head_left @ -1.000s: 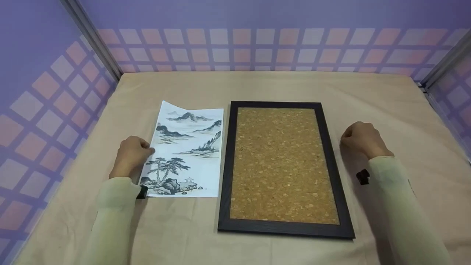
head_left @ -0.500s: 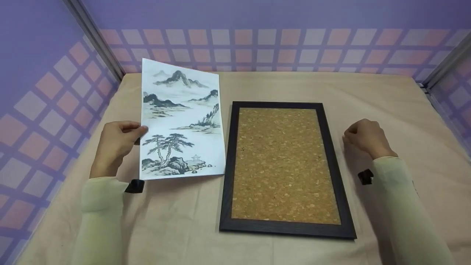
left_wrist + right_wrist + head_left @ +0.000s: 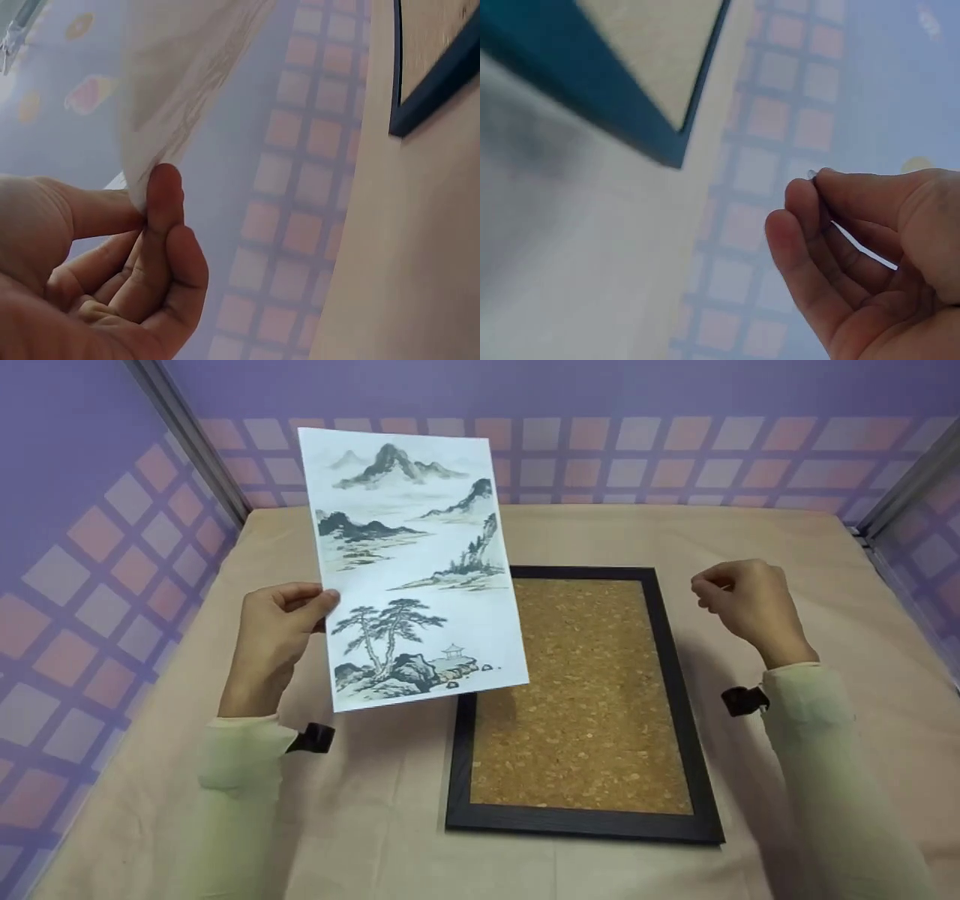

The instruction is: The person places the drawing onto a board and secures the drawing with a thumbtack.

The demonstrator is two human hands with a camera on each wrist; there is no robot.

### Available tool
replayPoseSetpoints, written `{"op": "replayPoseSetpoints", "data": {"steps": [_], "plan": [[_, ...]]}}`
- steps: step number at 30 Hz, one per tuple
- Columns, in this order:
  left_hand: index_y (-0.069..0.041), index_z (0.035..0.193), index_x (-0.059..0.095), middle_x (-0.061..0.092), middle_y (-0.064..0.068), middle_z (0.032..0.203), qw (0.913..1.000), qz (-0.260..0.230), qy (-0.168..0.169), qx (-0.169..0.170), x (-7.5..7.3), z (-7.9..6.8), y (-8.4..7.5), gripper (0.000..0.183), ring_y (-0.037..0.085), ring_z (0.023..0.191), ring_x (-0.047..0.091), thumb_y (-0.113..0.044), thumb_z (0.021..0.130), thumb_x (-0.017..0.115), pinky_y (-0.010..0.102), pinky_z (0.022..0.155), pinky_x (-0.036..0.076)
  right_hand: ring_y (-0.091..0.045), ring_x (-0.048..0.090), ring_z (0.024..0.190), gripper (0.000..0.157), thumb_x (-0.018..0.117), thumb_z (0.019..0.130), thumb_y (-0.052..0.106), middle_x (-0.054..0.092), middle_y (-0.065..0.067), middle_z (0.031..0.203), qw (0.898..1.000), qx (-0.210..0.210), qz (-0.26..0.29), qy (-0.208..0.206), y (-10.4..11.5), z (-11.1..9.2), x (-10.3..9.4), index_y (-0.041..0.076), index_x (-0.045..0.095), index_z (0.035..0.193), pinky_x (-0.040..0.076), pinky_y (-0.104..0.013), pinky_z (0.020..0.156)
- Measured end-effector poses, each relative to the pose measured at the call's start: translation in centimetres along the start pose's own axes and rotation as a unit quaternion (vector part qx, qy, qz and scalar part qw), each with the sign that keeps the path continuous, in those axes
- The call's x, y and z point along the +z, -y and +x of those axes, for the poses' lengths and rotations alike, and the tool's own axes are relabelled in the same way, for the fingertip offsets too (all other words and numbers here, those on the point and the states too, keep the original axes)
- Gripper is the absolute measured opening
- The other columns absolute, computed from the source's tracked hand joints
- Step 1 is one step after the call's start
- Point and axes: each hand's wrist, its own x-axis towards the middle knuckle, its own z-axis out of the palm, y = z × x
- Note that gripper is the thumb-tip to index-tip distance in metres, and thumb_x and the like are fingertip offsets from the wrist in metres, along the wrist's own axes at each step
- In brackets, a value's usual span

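Beige cloth [image 3: 390,817] is covering the work surface, creasing faintly. Purple walls [image 3: 600,386] with pink-and-white squares are enclosing it left, far and right; metal posts [image 3: 191,431] are standing at the far corners. Cork board [image 3: 581,720] is lying right of centre. Left hand [image 3: 270,645] is pinching landscape print [image 3: 420,562] by its left edge, raised, partly covering the board's far-left part. Right hand [image 3: 757,611] is hanging right of the board, fingertips clamping a tiny pale bit [image 3: 812,174], unidentifiable.

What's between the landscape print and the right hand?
In the head view, the black-framed corkboard, lying lower down, then a strip of beige cloth.
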Motion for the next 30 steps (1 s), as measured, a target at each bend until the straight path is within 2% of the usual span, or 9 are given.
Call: {"op": "replayPoseSetpoints", "data": {"steps": [3,6,15,19,22,26,30], "plan": [[0.010,0.118,0.069,0.069,-0.006,0.088,0.9998,0.000,-0.007,0.021,0.1,-0.3,-0.4,0.030,0.009,0.078,0.064,-0.012,0.098,0.070,0.019,0.074,0.056,-0.003,0.062,0.070,0.026,0.061,0.104,0.019,0.075,-0.023,0.099,1.000,-0.019,0.022,-0.003,2.8,1.8,1.1,0.000,0.076,0.114,0.045,-0.016,0.059],[0.009,0.116,0.070,0.070,0.000,0.091,0.9997,0.002,-0.007,0.025,0.4,-0.2,-0.6,0.027,0.010,0.077,0.064,-0.012,0.098,0.070,0.021,0.074,0.056,0.002,0.060,0.068,0.027,0.061,0.104,0.021,0.075,-0.022,0.098,0.998,-0.037,0.043,-0.004,5.5,3.5,2.3,0.001,0.076,0.113,0.045,-0.014,0.059],[0.007,0.115,0.072,0.074,0.011,0.098,0.9995,-0.025,-0.009,-0.016,-0.1,0.4,-0.1,0.024,0.013,0.072,0.067,-0.009,0.097,0.070,0.024,0.074,0.056,0.005,0.062,0.069,0.027,0.063,0.103,0.023,0.074,-0.022,0.105,0.990,-0.083,0.116,0.004,14.5,7.5,5.8,0.002,0.076,0.116,0.049,-0.012,0.065],[0.007,0.114,0.072,0.075,0.013,0.097,0.9991,-0.027,0.010,-0.032,2.2,0.3,0.8,0.024,0.013,0.071,0.067,-0.009,0.096,0.072,0.027,0.074,0.057,0.002,0.063,0.069,0.026,0.064,0.103,0.022,0.074,-0.019,0.104,0.987,-0.091,0.133,-0.013,16.0,7.6,5.8,0.003,0.077,0.115,0.051,-0.013,0.066],[0.006,0.113,0.073,0.074,0.013,0.098,0.9982,-0.017,0.027,-0.050,3.5,0.3,1.6,0.024,0.015,0.076,0.067,-0.011,0.096,0.073,0.033,0.079,0.058,0.000,0.064,0.070,0.025,0.064,0.102,0.022,0.075,-0.016,0.101,0.985,-0.097,0.141,-0.019,17.0,7.9,5.8,0.003,0.077,0.113,0.052,-0.015,0.066],[0.003,0.115,0.073,0.073,0.012,0.103,0.9966,-0.004,0.040,-0.072,4.6,0.1,2.2,0.026,0.018,0.087,0.068,-0.015,0.096,0.073,0.036,0.084,0.056,-0.003,0.063,0.073,0.025,0.064,0.103,0.023,0.075,-0.012,0.099,0.984,-0.089,0.152,-0.015,18.0,8.6,6.2,0.004,0.077,0.113,0.050,-0.016,0.065],[0.001,0.115,0.073,0.073,0.012,0.106,0.9949,0.016,0.048,-0.087,5.3,-0.1,2.6,0.027,0.020,0.094,0.067,-0.018,0.096,0.074,0.034,0.083,0.054,-0.009,0.064,0.079,0.025,0.064,0.103,0.025,0.074,-0.004,0.096,0.983,-0.063,0.173,0.000,18.3,9.2,6.8,0.006,0.077,0.113,0.046,-0.020,0.065]]}}
